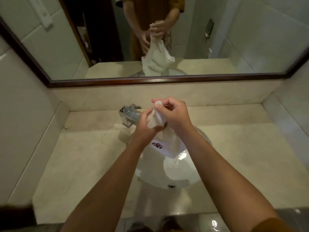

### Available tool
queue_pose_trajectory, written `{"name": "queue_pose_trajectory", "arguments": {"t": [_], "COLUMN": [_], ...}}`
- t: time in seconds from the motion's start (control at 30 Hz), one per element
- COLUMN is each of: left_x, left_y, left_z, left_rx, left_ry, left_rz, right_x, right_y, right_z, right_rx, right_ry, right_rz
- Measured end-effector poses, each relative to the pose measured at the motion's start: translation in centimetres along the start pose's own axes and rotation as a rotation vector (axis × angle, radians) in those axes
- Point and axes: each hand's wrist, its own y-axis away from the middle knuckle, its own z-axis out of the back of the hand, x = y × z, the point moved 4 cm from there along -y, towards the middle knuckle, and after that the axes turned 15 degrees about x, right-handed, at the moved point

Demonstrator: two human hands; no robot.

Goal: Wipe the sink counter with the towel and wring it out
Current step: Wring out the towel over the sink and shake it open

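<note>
Gripping towel (157, 119) (seemingly bunched): both hands, above sink (180, 174).

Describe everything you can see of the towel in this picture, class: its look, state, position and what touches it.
The towel is white, soft cloth with a dark red mark stitched or printed near its middle. It is bunched at the top and hangs down, spreading wider over the sink. The right hand grips its gathered top end; the left hand holds it just below. The mirror shows its far side, rumpled and hanging.
</note>
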Motion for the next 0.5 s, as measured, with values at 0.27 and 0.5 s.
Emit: {"name": "queue_pose_trajectory", "arguments": {"t": [0.27, 0.5], "left_x": [-6.3, -14.1], "left_y": [-0.5, 0.2], "left_z": [0.9, -0.1], "left_rx": [0.101, 0.275], "left_ry": [-0.05, 0.267], "left_rz": [-0.114, -0.219], "right_x": [5.9, 12.7], "right_y": [0.4, -0.3], "right_z": [0.4, 2.1], "right_rx": [-0.186, -0.242], "right_ry": [0.135, 0.135], "right_rz": [0.1, 0.165]}}
